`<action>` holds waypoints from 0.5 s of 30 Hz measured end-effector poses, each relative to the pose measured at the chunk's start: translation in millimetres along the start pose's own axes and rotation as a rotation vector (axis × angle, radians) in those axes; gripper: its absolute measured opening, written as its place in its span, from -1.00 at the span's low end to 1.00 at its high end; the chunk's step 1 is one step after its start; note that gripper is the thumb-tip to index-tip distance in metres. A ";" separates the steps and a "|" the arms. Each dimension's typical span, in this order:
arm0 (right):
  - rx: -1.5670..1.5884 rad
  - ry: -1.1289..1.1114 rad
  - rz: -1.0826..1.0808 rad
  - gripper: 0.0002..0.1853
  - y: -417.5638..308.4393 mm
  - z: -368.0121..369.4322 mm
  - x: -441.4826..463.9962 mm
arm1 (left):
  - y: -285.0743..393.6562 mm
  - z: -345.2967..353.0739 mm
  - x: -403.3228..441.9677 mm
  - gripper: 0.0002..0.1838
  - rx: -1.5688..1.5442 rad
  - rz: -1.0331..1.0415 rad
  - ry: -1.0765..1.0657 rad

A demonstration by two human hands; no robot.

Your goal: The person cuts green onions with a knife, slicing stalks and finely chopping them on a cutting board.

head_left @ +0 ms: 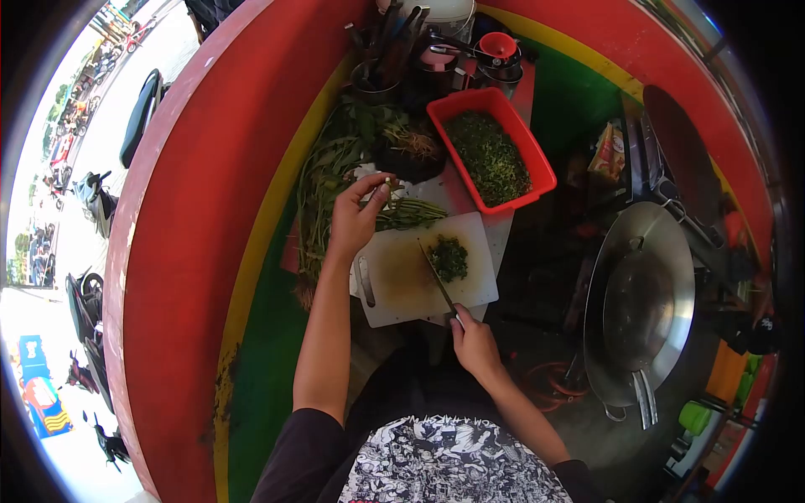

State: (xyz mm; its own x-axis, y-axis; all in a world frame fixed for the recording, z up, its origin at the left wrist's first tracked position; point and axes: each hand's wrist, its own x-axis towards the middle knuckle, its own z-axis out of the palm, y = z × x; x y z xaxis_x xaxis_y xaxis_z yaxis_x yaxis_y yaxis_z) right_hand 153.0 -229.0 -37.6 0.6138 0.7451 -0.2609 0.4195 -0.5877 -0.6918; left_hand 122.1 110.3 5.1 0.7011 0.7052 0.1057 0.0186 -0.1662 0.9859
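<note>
Right hand [475, 344] is clamped on the knife [439, 283], blade over the board [387, 303], just beside a pile of chopped herbs [449, 257]. Left hand [356, 211] is raised near the board's far left, thumb and fingers pinched on a small bit [388, 180] — too small to identify. Red tub [539, 183] beyond the board holds chopped greens [495, 155]; pot [375, 82] farther back holds utensils [392, 46] — mostly dark. Stalks [415, 211] lie at the board's far edge.

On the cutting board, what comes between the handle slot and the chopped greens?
In the head view: the knife, held by the right hand alongside the chopped greens, and bare, brown-stained cutting board reaching to the handle slot.
</note>
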 end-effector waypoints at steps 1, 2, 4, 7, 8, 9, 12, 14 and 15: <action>-0.007 0.003 0.018 -0.62 -0.6 -4.7 -1.8 | 3.1 -4.9 -12.5 -0.71 -0.087 -0.028 -0.008; -0.014 0.008 0.037 -0.63 -1.1 -9.4 -3.4 | 6.3 -8.4 -25.7 -0.69 -0.175 -0.054 -0.017; 0.007 0.006 -0.015 -0.63 -0.9 -15.6 -12.1 | -7.2 -14.0 -56.0 -0.68 -0.197 -0.084 -0.032; -0.007 -0.050 -0.065 -0.62 -5.9 -23.5 -29.3 | -25.5 -16.4 -103.4 -0.67 -0.200 -0.199 -0.066; -0.045 -0.108 -0.067 -0.62 -6.7 -24.9 -33.7 | -30.1 -16.0 -118.7 -0.67 -0.181 -0.284 -0.081; -0.051 -0.111 -0.069 -0.62 -4.5 -23.9 -35.8 | -37.1 -14.5 -132.7 -0.67 -0.186 -0.284 -0.077; -0.078 -0.146 -0.072 -0.61 2.2 -20.4 -38.5 | -76.9 -4.6 -171.8 -0.63 -0.217 -0.471 -0.064; -0.078 -0.080 -0.027 -0.62 2.9 -19.1 -38.3 | -86.6 6.0 -189.9 -0.64 -0.242 -0.477 -0.062; -0.081 -0.086 -0.023 -0.62 0.5 -18.7 -39.4 | -89.0 11.9 -196.1 -0.64 -0.266 -0.476 -0.065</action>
State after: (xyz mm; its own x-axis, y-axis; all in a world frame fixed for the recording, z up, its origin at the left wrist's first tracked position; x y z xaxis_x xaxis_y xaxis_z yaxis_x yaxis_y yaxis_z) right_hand 141.6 -264.6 -15.1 0.5452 0.7809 -0.3049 0.4877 -0.5913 -0.6422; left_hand -8.5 -21.4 -104.9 0.7019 0.6144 -0.3604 0.1698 0.3471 0.9223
